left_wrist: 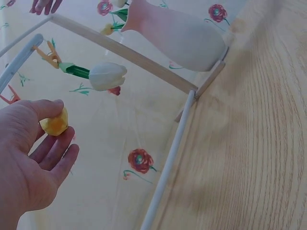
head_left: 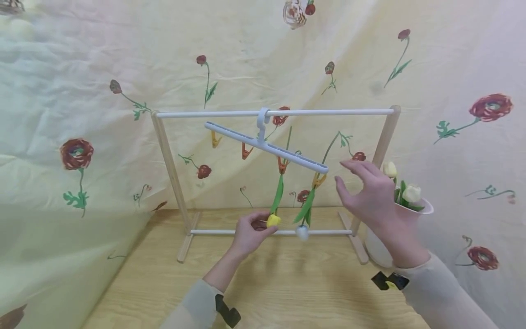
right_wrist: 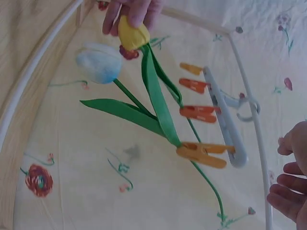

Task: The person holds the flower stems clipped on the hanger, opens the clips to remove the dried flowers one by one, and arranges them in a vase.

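Observation:
My left hand (head_left: 249, 235) pinches the yellow tulip (head_left: 273, 221) by its head between thumb and fingers, as the left wrist view also shows. The tulip hangs upside down from a red-orange clip (head_left: 281, 165) on a pale blue hanger (head_left: 267, 146). A white-and-blue tulip (head_left: 302, 232) hangs head down beside it from the orange clip (head_left: 318, 180) at the hanger's lower right end. The hanger tilts down to the right. My right hand (head_left: 367, 194) is just right of that end, apart from it, thumb and fingers spread and holding nothing.
The hanger hooks over the white top bar (head_left: 337, 112) of a wooden-legged rack. Two more clips, orange (head_left: 215, 139) and red-orange (head_left: 245, 151), sit on its left half. Behind my right hand stands a pink-and-white vase (head_left: 377, 246) with white tulips. Flowered cloth (head_left: 123, 183) surrounds the wooden table (head_left: 263, 283).

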{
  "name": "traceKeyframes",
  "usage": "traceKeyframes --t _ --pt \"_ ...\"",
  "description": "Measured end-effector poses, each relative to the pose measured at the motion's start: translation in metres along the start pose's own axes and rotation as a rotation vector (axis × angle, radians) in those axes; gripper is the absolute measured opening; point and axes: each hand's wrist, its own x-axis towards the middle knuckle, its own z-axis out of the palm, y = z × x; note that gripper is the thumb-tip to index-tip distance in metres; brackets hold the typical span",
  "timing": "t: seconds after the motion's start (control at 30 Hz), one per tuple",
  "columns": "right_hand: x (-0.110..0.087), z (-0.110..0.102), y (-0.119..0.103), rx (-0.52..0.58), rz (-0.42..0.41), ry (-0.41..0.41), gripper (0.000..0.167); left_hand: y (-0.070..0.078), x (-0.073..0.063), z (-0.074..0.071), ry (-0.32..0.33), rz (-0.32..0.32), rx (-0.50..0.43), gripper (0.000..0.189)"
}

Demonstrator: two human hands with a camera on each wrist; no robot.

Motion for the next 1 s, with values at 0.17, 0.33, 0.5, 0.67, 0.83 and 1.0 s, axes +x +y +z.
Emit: traceKeyframes --t 0.17,0.33,0.5,0.67,0.83,1.0 --pt "-0.009 0.022 -0.021 0.098 -0.104 0.092 0.033 -0.001 -0.001 0.001 -0.006 -0.007 0.005 0.042" --pt "-0.018 0.040 -0.042 0.131 -0.214 0.046 0.030 -0.001 -0.001 0.002 -0.009 -0.008 -0.016 0.042" --pt "-0.026 0.060 -0.056 0.184 -0.160 -0.145 0.038 -0.003 0.000 0.004 -0.011 0.007 -0.027 0.041" --pt "-0.028 0.079 -0.059 0.133 -0.091 -0.193 0.042 -0.005 0.000 0.006 -0.036 0.010 -0.028 0.041" --pt "-0.021 0.094 -0.065 0.014 0.038 -0.248 0.044 -0.005 -0.002 0.007 -0.043 0.005 -0.031 0.041" --pt "-0.011 0.112 -0.069 -0.040 0.219 -0.303 0.056 -0.003 -0.004 0.006 -0.047 0.003 -0.032 0.041"
